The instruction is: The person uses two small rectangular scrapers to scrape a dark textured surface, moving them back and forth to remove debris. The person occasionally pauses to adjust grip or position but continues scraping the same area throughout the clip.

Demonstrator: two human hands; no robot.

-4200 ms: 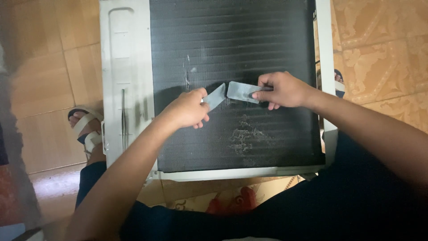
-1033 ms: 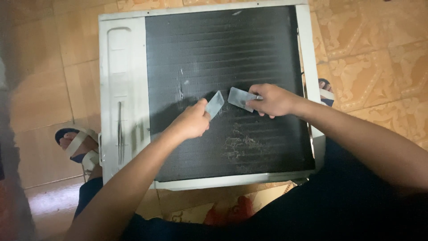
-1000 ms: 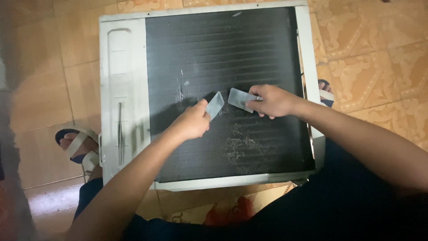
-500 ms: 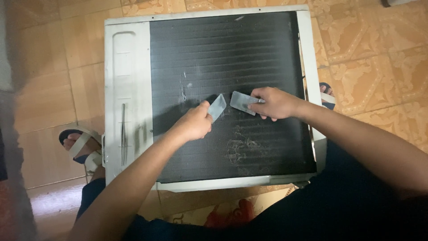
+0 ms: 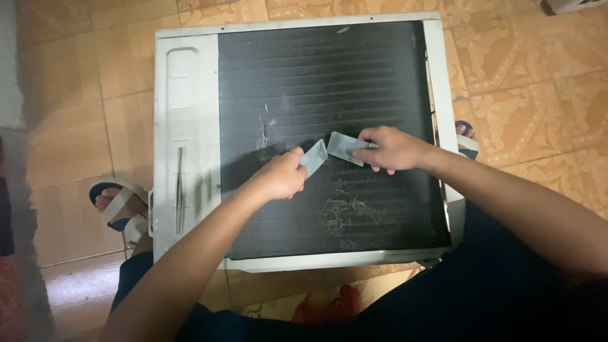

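Observation:
A white-framed air conditioner unit [image 5: 185, 133] lies flat on the floor, its dark finned coil [image 5: 329, 76] facing up. My left hand [image 5: 278, 177] pinches a small grey plastic card [image 5: 313, 158] tilted against the fins near the coil's middle. Just to its right, my right hand [image 5: 392, 149] holds a second grey plastic card [image 5: 345, 147] on the fins. The two cards nearly meet. Scuffed, bent fins [image 5: 345, 212] show pale just below the hands, and a thin pale streak [image 5: 263, 130] runs above the left hand.
Patterned tan floor tiles [image 5: 532, 82] surround the unit. My sandalled left foot [image 5: 117, 206] rests by the unit's left edge, and my other foot [image 5: 465, 136] shows at its right edge. A thin metal tool [image 5: 179, 190] lies on the white side panel.
Both hands stay on the coil with the cards held close together. The view has shifted slightly, so the unit sits lower and more to the right in frame.

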